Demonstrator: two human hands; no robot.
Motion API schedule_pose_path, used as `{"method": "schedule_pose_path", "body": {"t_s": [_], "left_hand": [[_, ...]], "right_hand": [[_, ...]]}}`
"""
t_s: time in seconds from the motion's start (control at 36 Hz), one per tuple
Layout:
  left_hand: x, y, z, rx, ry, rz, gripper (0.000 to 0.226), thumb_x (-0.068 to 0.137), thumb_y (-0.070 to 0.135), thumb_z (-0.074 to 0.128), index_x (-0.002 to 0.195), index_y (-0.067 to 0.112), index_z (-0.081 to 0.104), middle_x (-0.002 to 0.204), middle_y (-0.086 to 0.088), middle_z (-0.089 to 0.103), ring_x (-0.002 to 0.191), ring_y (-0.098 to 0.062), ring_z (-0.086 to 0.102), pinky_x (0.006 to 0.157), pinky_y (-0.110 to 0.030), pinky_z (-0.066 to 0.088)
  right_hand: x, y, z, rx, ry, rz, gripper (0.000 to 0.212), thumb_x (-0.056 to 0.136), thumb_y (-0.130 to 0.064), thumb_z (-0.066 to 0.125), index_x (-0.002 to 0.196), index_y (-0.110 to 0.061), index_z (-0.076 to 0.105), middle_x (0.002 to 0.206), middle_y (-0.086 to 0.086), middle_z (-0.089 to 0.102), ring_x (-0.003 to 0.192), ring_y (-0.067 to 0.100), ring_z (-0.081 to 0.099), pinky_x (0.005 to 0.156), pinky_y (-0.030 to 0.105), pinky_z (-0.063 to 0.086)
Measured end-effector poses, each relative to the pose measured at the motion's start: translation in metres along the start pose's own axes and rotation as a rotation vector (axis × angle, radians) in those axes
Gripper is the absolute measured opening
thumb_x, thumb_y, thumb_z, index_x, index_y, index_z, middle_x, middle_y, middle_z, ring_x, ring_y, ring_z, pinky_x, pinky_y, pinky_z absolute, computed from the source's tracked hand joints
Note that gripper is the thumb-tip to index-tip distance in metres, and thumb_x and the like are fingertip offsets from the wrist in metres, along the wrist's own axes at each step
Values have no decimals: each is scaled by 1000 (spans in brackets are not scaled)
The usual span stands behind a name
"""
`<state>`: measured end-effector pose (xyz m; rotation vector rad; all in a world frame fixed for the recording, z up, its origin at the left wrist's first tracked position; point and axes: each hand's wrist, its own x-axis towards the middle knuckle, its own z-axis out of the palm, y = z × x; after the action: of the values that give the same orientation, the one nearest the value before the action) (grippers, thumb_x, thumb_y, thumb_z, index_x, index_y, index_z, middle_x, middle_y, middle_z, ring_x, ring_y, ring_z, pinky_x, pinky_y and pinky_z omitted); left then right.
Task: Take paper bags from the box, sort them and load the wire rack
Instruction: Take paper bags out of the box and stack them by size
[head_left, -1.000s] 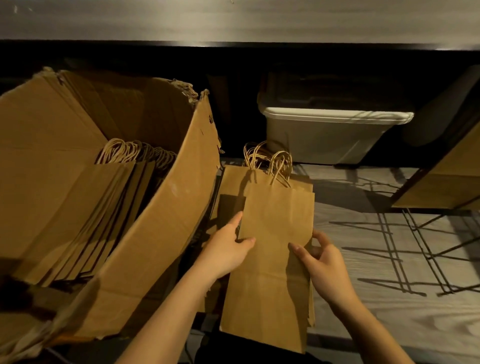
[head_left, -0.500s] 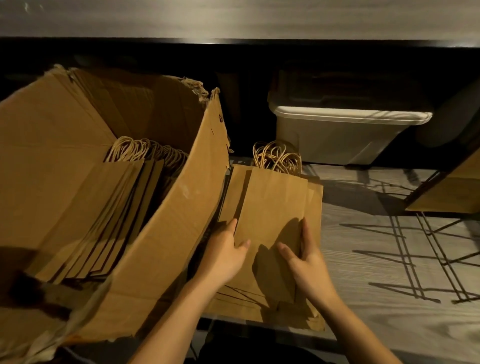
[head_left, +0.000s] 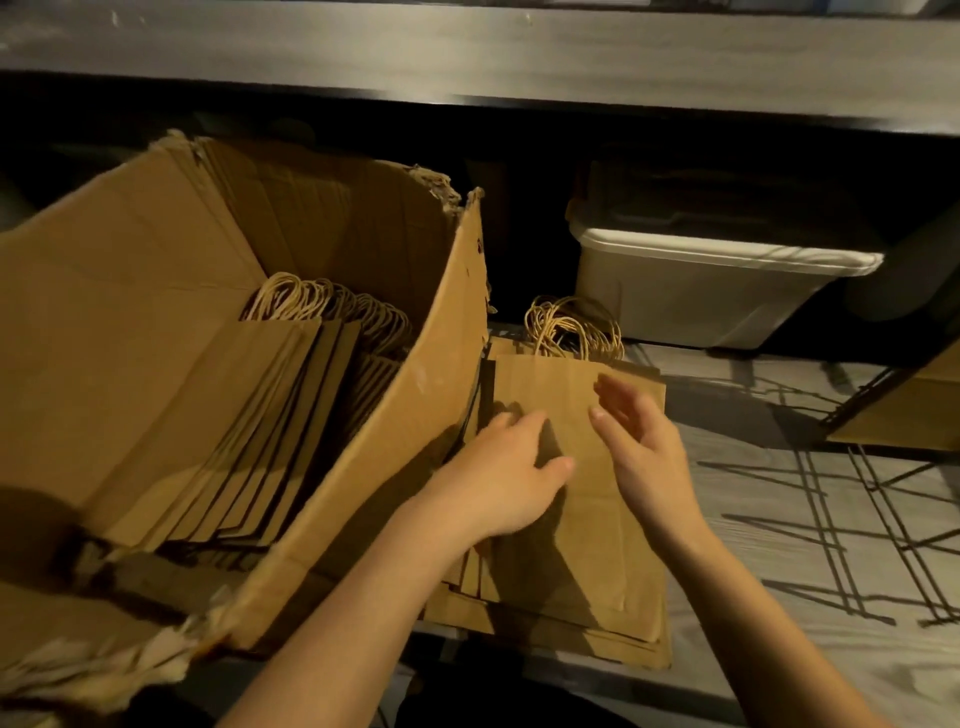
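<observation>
Cardboard box, torn along its rim and leaning open, fills the left side of the view, with a row of flat brown paper bags in the box standing on edge inside it, their twisted handles bunched at the far end. Just right of the box's wall, a stack of paper bags lies flat on the grey wood-grain surface, handles pointing away from the person. The left hand hovers low over the left part of that stack, fingers loosely spread and blurred, gripping nothing; whether its fingertips touch the top bag cannot be told. Beside it the right hand is raised over the upper middle of the stack, open and relaxed, palm turned inward, also holding nothing. Farther back, under a dark shelf, sits a pale plastic bin. To the right of the stack, the thin black wires of the wire rack lie across the grey surface, well apart from the bags, with a brown panel at the right edge behind them.
</observation>
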<state>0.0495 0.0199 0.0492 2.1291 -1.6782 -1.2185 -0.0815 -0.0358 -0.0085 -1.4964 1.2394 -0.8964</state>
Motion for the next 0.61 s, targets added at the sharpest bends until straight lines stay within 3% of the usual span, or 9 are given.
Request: {"method": "schedule_pose_path", "body": {"t_s": [0.06,0.11,0.19,0.33,0.42,0.44,0.47,0.53,0.61], "left_hand": [[-12,13,-17,64,25,58,62,98,45,40,151,28,13,157,2,18,141,-18,24,112,-37,27],[-24,21,-34,97,73,113,58,98,44,39,150,30,18,153,4,28,135,-15,35,106,-32,33],[-38,26,-59,78,163,157,53,98,45,38,148,29,26,144,4,42,111,-9,50,83,-22,41],[-41,16,-68,26,137,121,54,99,42,37,148,20,29,142,-2,45,120,-17,49,95,-29,40],[-33,8,-49,16,59,64,57,99,43,38,149,20,23,132,-3,52,99,-13,55,86,-29,45],[-29,5,-39,8,51,48,59,99,43,38,150,21,20,131,-2,51,100,-13,55,84,-27,44],[-24,2,-30,-4,51,28,61,99,43,38,151,21,15,140,-3,45,113,-16,52,89,-27,42],[-14,-4,-10,-37,30,-19,68,99,43,39,152,20,4,156,-5,20,139,-24,28,109,-36,30],[-1,-14,16,-129,-45,-115,75,98,44,39,151,18,-7,160,-5,-2,145,-28,8,117,-43,18]], "right_hand": [[7,-21,0,10,-29,-76,29,95,-15,52,122,-25,53,120,-4,62,111,6,58,89,15,49],[15,-43,1,17,-71,-137,25,95,-15,52,118,-24,57,114,-2,66,105,5,61,87,19,51],[26,-69,5,-21,-107,-214,23,95,-18,53,117,-23,60,111,-3,67,104,8,62,89,28,52],[34,-74,12,-6,-53,-143,23,95,-18,52,117,-23,59,112,-4,64,107,10,60,93,30,50],[27,-55,13,-44,-32,-45,29,95,-17,53,123,-18,57,115,-4,61,107,10,57,91,26,47],[23,-46,14,-63,-24,-15,30,95,-17,54,124,-17,56,116,-4,60,107,10,56,92,27,46],[19,-38,13,-83,-10,15,30,94,-17,55,125,-18,56,117,-4,59,108,10,55,91,27,46],[11,-23,11,-104,36,91,34,94,-17,55,129,-18,52,119,-5,54,105,9,54,87,25,45],[-2,-3,6,-27,77,248,41,96,-14,52,136,-18,44,111,-4,50,81,4,55,66,19,47]]}}
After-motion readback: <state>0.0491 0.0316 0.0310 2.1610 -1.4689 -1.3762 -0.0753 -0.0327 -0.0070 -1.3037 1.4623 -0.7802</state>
